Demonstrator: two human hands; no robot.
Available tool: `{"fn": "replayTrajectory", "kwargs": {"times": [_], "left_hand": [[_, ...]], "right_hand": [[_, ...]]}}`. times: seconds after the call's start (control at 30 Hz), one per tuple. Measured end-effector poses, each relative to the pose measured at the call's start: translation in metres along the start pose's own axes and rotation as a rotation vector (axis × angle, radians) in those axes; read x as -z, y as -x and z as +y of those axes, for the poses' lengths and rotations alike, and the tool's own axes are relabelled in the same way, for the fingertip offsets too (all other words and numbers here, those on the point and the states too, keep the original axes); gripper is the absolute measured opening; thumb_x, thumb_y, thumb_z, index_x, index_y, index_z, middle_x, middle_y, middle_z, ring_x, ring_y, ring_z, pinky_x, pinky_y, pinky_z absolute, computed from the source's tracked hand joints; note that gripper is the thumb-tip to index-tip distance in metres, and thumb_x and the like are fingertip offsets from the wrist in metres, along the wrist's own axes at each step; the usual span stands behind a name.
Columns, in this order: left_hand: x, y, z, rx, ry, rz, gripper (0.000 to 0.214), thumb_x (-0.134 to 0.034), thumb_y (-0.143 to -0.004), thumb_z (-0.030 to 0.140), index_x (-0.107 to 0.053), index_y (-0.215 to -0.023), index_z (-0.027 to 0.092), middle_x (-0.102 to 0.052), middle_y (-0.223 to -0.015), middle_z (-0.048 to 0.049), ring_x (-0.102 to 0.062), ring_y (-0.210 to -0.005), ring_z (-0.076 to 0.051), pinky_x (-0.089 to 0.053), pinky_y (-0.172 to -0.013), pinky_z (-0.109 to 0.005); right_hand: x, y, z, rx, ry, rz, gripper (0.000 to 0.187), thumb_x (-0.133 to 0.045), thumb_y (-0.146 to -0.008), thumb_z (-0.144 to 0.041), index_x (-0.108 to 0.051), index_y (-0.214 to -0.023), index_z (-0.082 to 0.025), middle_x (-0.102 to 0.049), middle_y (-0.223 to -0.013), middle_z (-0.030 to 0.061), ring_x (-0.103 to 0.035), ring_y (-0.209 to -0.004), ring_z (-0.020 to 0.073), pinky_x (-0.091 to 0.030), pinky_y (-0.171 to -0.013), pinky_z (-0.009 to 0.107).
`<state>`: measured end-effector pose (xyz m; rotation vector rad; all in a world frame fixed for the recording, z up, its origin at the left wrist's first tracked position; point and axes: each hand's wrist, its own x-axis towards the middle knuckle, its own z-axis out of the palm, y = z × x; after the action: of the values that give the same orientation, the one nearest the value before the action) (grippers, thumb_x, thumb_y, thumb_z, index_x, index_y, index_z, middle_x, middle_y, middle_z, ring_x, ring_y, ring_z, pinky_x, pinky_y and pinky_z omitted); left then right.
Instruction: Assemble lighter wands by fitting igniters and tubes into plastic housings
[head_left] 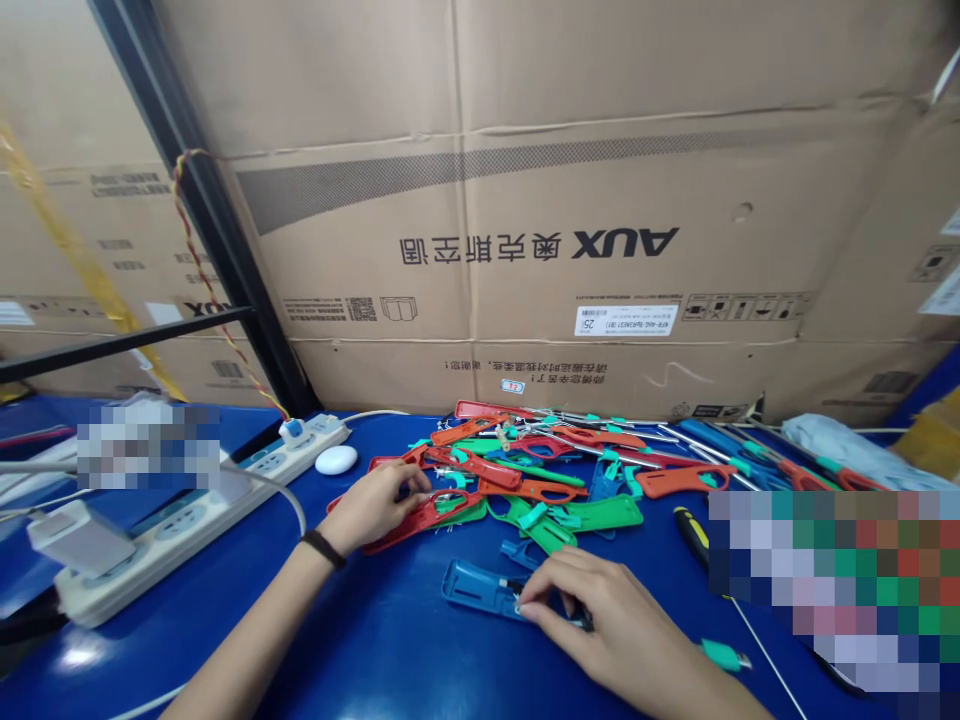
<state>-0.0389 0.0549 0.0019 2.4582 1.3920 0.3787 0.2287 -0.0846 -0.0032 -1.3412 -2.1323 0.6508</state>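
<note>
- Head view, left hand (375,505): it is laid at the left edge of a pile (547,465) of red, green and blue plastic pieces. Its grip is closed, with the fingers curled over a red piece (424,518) at the near edge of the pile. A black band (324,548) is worn at the wrist.
- Head view, right hand (600,620): it is set on the blue tabletop (360,650), nearer the camera than the pile. Its grip is nearly closed, and the fingertips (527,600) are pinched onto the right end of a blue piece (476,585). A slim dark object is seen under the fingers; what it is cannot be told.
- Blue piece: it lies flat on the tabletop, just in front of the pile and apart from it, between the two hands.
- Surroundings: a white power strip (202,500) runs along the left, and a white oval object (336,459) lies just beside its far end. A black-and-yellow screwdriver (690,530) lies to the right of the pile. A teal part (724,656) lies near the right wrist. A large cardboard box (600,200) stands behind the tabletop.
</note>
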Motion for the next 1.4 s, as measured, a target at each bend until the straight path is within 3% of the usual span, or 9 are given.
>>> {"fn": "replayTrajectory", "kwargs": {"times": [0.17, 0.4, 0.53, 0.57, 0.7, 0.8, 1.4], "left_hand": [[-0.002, 0.001, 0.002, -0.032, 0.045, -0.037, 0.024, -0.057, -0.080, 0.040, -0.066, -0.082, 0.018, -0.069, -0.080, -0.0040, -0.062, -0.069, -0.018, -0.047, -0.061, -0.024], [0.009, 0.010, 0.020, 0.008, 0.065, 0.133, 0.026, -0.042, -0.092, 0.036, -0.059, -0.091, 0.017, -0.068, -0.082, -0.0053, -0.063, -0.072, -0.020, -0.047, -0.064, -0.027], [0.006, 0.028, 0.043, -0.325, 0.219, 0.118, 0.021, -0.045, -0.095, 0.030, -0.060, -0.107, 0.022, -0.066, -0.105, -0.0038, -0.061, -0.097, -0.018, -0.047, -0.086, -0.029], [0.001, 0.032, 0.047, -0.392, 0.222, 0.102, 0.020, -0.045, -0.095, 0.027, -0.060, -0.109, 0.023, -0.066, -0.104, -0.0030, -0.061, -0.096, -0.017, -0.047, -0.085, -0.027], [-0.020, 0.041, 0.050, -0.495, 0.173, 0.098, 0.020, -0.048, -0.095, 0.022, -0.058, -0.113, 0.023, -0.065, -0.103, -0.0048, -0.059, -0.095, -0.017, -0.046, -0.086, -0.028], [-0.026, 0.042, 0.050, -0.540, 0.141, 0.072, 0.022, -0.049, -0.095, 0.020, -0.056, -0.115, 0.023, -0.065, -0.103, -0.0048, -0.058, -0.094, -0.017, -0.044, -0.087, -0.030], [-0.021, 0.044, 0.056, -0.592, 0.099, 0.065, 0.022, -0.048, -0.095, 0.019, -0.056, -0.115, 0.023, -0.065, -0.101, -0.0053, -0.057, -0.093, -0.018, -0.042, -0.089, -0.033]], "right_hand": [[-0.002, -0.001, 0.001, -0.028, -0.025, -0.007, 0.008, -0.058, -0.087, -0.025, -0.066, -0.087, -0.026, -0.064, -0.077, -0.0020, -0.056, -0.069, 0.0131, -0.040, -0.062, 0.022], [0.000, -0.002, 0.003, -0.089, -0.082, -0.014, 0.010, -0.056, -0.088, -0.028, -0.065, -0.085, -0.024, -0.053, -0.063, -0.0044, -0.042, -0.054, 0.0099, -0.030, -0.051, 0.021], [0.000, -0.003, 0.002, -0.091, -0.124, 0.006, 0.009, -0.057, -0.087, -0.026, -0.066, -0.086, -0.024, -0.057, -0.065, -0.0041, -0.041, -0.054, 0.0092, -0.029, -0.050, 0.020], [-0.001, -0.003, 0.002, -0.089, -0.134, 0.015, 0.009, -0.058, -0.086, -0.026, -0.066, -0.086, -0.023, -0.058, -0.065, -0.0040, -0.042, -0.054, 0.0091, -0.029, -0.050, 0.020], [-0.007, -0.004, 0.004, -0.105, -0.168, 0.049, 0.010, -0.058, -0.086, -0.027, -0.067, -0.084, -0.023, -0.059, -0.065, -0.0036, -0.041, -0.052, 0.0089, -0.028, -0.048, 0.020], [-0.009, -0.005, 0.006, -0.119, -0.160, 0.086, 0.013, -0.056, -0.088, -0.028, -0.066, -0.083, -0.022, -0.059, -0.064, -0.0034, -0.040, -0.051, 0.0087, -0.029, -0.048, 0.021], [-0.009, -0.006, 0.007, -0.129, -0.116, 0.118, 0.010, -0.059, -0.085, -0.026, -0.067, -0.080, -0.022, -0.057, -0.059, -0.0036, -0.045, -0.050, 0.0094, -0.032, -0.047, 0.022]]}}
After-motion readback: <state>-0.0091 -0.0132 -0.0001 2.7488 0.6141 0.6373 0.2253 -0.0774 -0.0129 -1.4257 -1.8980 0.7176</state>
